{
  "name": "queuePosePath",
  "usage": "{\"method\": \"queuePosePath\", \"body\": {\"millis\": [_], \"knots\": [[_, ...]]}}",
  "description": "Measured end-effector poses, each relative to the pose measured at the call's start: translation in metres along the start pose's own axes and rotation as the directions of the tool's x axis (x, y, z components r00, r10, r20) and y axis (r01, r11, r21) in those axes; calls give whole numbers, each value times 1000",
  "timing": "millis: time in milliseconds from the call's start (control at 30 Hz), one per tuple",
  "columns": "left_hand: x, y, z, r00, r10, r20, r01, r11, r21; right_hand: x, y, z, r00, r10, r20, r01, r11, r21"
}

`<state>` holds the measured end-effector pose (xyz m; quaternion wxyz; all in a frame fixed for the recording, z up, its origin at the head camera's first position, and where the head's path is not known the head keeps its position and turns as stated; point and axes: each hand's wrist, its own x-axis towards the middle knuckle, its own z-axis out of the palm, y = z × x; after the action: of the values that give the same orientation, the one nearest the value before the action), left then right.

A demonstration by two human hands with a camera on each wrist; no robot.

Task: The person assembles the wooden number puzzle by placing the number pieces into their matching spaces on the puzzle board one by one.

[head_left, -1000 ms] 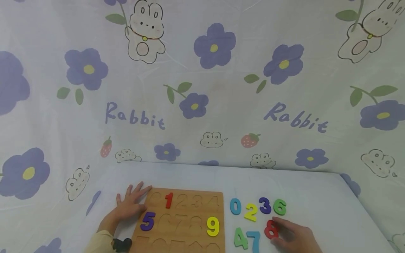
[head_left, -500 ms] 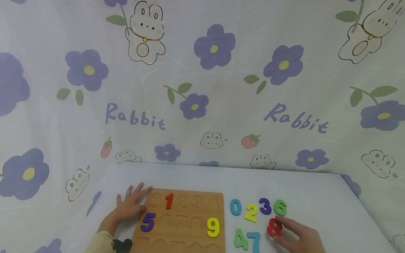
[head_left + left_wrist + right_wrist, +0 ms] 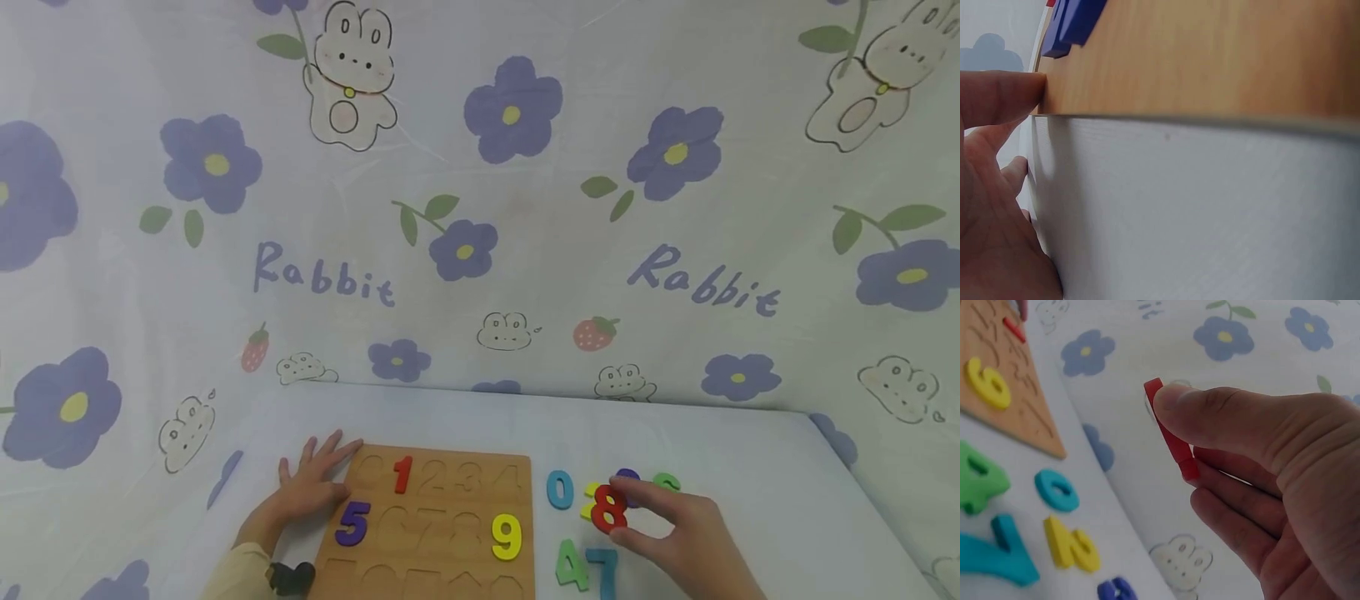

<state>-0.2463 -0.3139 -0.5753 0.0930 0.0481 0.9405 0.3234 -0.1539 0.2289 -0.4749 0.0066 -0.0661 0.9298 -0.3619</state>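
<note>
Between thumb and fingertips, my right hand [image 3: 686, 533] pinches a red number 8 [image 3: 609, 510], lifted over the loose numbers. In the right wrist view the red 8 [image 3: 1172, 428] shows edge-on. My left hand [image 3: 311, 487] lies with fingers spread at the upper left corner of the wooden number board [image 3: 420, 533]; its thumb touches the board's edge in the left wrist view. Set on the board are a red 1 [image 3: 402, 475], a purple 5 [image 3: 352, 524] and a yellow 9 [image 3: 506, 537]. The other visible places are bare outlined recesses.
Right of the board lie a blue 0 [image 3: 559, 489], a green 4 [image 3: 572, 566] and a blue 7 [image 3: 606, 571]. A yellow 2 [image 3: 1071, 545], a purple 3 [image 3: 628, 477] and a green 6 [image 3: 666, 482] are partly hidden behind the right hand and the 8. A printed curtain [image 3: 525, 183] hangs behind.
My right hand has picked the red 8 up off the table and moved it left and up, in front of the yellow 2. The left hand has stayed at the board.
</note>
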Motion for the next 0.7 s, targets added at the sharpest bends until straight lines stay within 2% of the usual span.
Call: {"method": "queuePosePath", "body": {"millis": [200,433,500,700], "knots": [[5,-10,6,999,32,-32,-31,999,11,9,-27,6,996,-86,-26,87,996,36],[2,-3,1,999,30,-18,-30,999,11,21,-51,23,989,-143,22,140,984,111],[-1,4,-2,1000,13,-1,-13,1000,7,23,-55,27,985,-169,38,163,980,118],[4,-4,2,1000,10,-11,-10,1000,27,31,-63,43,971,-228,67,214,963,163]]}}
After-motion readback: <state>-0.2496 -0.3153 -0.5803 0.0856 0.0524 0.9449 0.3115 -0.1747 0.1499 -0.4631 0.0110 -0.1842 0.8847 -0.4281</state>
